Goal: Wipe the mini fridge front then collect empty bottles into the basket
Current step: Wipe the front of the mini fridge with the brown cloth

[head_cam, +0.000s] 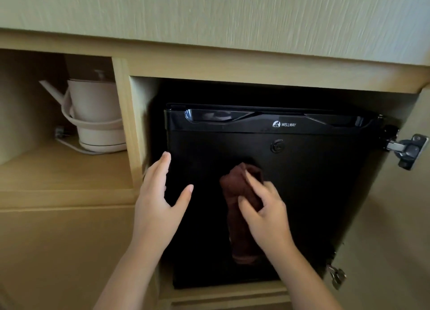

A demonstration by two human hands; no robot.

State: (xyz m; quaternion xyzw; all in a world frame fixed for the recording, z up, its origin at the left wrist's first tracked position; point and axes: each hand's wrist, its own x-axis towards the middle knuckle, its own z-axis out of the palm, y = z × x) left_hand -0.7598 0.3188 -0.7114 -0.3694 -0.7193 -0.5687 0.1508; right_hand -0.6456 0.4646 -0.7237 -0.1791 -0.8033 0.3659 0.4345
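Fridge material: the mini fridge [314,193] is seen as a black box with a matt, flat door and a glossy, curved band [267,117] along its top edge.
Fridge markings: a white "WELLWAY" logo [284,124] is printed on the glossy band, and a small round lock [277,146] is set just below it.
Fridge place: it is housed in the right-hand niche of a pale, wood-grained cabinet [232,67], with its base close to the niche's front edge.
Cloth: a dark brown, soft, napped cloth [235,188] is bunched at its top and hangs in a long fold down the middle of the fridge door.
Right hand: the cloth is gripped by the right hand [267,212] with curled fingers and thumb and is held against the door.
Left hand: the left hand [158,198] is held open with straight fingers. The fingertips are placed at the left edge of the door, beside the niche's side wall.
Kettle: a cream, smooth kettle [95,114] with a long spout and a looped handle is stood on its round base at the right back corner of the shelf [58,170] in the left compartment.
Cable: a pale cable [69,144] is laid on the shelf from the kettle base.
Hinges: a metal hinge [407,150] is fixed at the niche's upper right edge and a second one [336,276] lower down; both are joined to the opened cabinet door [395,216].
Obstruction: part of the fridge door's lower middle is covered by the two hands, their forearms and the cloth.
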